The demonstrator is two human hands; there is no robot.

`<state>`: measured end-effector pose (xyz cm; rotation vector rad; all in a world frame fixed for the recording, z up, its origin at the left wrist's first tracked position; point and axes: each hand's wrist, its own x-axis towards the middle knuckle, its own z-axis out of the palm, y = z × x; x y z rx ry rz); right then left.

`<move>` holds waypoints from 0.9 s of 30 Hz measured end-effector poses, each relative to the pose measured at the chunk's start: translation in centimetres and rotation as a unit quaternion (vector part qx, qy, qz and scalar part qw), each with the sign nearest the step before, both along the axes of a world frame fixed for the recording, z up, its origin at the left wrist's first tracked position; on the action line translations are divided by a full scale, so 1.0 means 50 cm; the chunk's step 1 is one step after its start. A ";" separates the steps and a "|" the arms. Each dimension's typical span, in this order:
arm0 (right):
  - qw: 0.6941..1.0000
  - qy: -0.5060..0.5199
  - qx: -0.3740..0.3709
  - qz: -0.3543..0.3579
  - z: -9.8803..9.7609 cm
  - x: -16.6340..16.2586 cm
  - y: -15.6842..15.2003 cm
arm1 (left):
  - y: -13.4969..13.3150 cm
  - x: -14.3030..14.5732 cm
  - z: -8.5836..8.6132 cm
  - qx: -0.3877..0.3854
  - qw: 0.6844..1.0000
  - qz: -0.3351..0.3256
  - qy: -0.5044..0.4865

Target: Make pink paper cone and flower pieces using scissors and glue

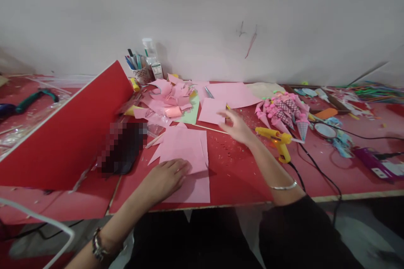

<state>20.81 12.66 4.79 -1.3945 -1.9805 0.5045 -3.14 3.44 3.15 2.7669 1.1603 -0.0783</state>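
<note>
My left hand (170, 176) lies flat, palm down, on pink paper sheets (186, 141) near the table's front edge. Some of these sheets have cut, pointed edges on the left. Over the red table my right hand (236, 126) reaches forward, its fingers apart and slightly curved beside a small pink paper piece (211, 110). Whether its fingertips touch that piece, I cannot tell. A small yellow thing shows behind the fingers, mostly hidden. Farther back lies a larger pink sheet (236, 93), with a metal tool (208, 92), partly covered, at its left.
A yellow glue gun (277, 139) lies to the right, below a pile of pink cones (284, 111). Pink scraps (176, 96) heap up at the back. A red board (78, 130) leans at left, near a dark phone-like object (126, 147). A purple power strip (378, 164) sits far right.
</note>
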 end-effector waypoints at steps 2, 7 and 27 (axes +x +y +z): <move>0.986 -0.056 -0.040 0.152 0.013 -0.004 -0.056 | 0.003 -0.001 -0.003 0.020 0.999 0.008 -0.032; 0.966 -0.146 -0.022 0.212 0.006 -0.007 -0.154 | 0.010 0.021 -0.005 0.068 0.990 -0.053 -0.111; 0.959 -0.147 -0.156 0.183 -0.038 0.076 -0.166 | 0.061 0.079 -0.040 -0.071 0.995 -0.029 -0.058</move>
